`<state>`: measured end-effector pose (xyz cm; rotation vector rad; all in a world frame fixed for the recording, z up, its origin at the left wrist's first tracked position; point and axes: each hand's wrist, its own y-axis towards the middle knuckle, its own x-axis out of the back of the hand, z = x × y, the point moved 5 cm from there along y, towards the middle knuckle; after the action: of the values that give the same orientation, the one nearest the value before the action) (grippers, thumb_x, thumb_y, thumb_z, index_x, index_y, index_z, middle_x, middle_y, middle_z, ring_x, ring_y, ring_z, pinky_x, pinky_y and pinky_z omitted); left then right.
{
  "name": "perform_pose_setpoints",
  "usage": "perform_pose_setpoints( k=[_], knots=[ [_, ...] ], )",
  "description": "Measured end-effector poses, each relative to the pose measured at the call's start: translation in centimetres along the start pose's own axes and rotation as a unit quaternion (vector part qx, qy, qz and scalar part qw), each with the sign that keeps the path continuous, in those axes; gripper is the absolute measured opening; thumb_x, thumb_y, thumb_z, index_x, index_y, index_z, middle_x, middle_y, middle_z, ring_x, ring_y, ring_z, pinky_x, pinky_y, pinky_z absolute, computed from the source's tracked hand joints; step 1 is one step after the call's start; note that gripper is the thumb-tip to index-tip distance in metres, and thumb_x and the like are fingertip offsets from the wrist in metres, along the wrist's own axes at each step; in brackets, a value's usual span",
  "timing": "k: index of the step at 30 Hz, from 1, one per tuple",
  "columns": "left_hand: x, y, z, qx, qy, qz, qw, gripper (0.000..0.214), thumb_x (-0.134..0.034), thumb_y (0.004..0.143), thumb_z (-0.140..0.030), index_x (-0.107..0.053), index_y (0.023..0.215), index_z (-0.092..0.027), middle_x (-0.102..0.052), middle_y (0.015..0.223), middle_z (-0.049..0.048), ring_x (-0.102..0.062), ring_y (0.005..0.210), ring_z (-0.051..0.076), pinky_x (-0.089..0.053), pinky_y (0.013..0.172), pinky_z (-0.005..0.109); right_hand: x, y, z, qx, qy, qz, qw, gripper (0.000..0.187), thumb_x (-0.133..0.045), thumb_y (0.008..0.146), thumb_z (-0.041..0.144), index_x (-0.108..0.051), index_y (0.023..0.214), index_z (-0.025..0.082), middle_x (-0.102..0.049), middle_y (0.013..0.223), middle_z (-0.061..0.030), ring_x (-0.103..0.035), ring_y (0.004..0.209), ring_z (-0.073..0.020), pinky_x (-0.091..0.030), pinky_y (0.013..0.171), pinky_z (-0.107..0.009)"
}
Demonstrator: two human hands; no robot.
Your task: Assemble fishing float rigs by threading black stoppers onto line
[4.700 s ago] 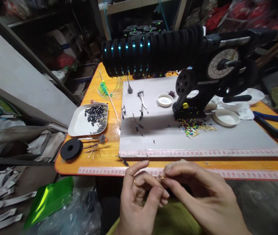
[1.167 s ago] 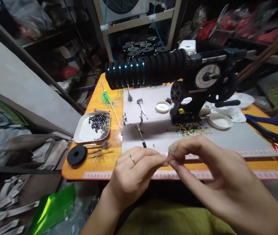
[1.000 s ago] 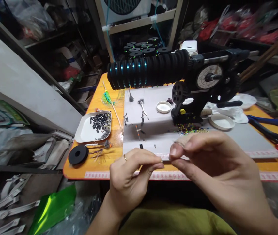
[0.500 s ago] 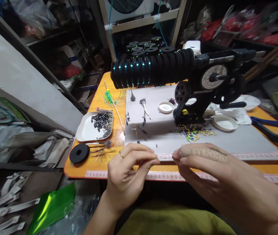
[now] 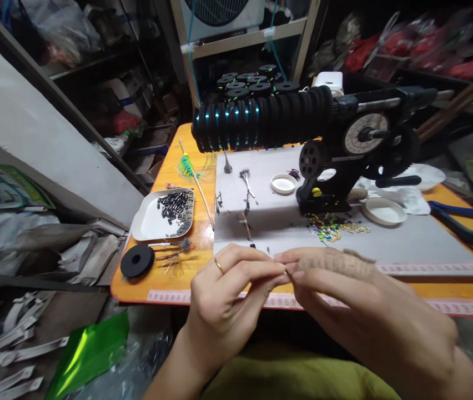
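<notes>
My left hand (image 5: 236, 289), with a ring on one finger, is closed in a pinch above the table's front edge. Against its fingertips press those of my right hand (image 5: 340, 289), also pinched, with tan tape wrapped round a finger. Whatever lies between the fingertips is too small to make out. Just beyond the hands, a grey board (image 5: 290, 233) carries small dark fishing-tackle-like parts. A pile of coloured beads (image 5: 326, 226) lies on it, beside gold-coloured bits (image 5: 355, 228). Over the board reaches a black machine (image 5: 323, 166) with a dial and a row of black spools (image 5: 261, 121).
At left on the orange table (image 5: 170, 161) are a white tray (image 5: 147, 216) of black and grey parts and a black spool (image 5: 137, 261). Shallow white dishes (image 5: 384, 211) stand on the board. Pliers (image 5: 461, 222) lie at right. Tape measure strips (image 5: 170, 296) run along the front.
My left hand has moved right and my right hand slightly left, so the fingertips that were apart now meet. The view has shifted slightly.
</notes>
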<state>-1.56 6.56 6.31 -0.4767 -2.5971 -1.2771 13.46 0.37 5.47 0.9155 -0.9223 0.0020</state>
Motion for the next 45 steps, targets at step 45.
perform_pose_setpoints(
  k=[45],
  knots=[
    [0.8,0.1,0.9,-0.002,0.053,0.009,0.999,0.016,-0.066,0.085,-0.004,-0.060,0.086,-0.019,-0.063,0.075,0.0000,-0.056,0.066,0.013,-0.048,0.062,0.023,-1.6,3.0,-0.8,-0.148,0.136,-0.028,0.979,0.017,-0.055,0.093,0.006,-0.056,0.101,0.020,-0.067,0.094,-0.0035,-0.068,0.086,-0.0141,-0.055,0.074,-0.023]
  ],
)
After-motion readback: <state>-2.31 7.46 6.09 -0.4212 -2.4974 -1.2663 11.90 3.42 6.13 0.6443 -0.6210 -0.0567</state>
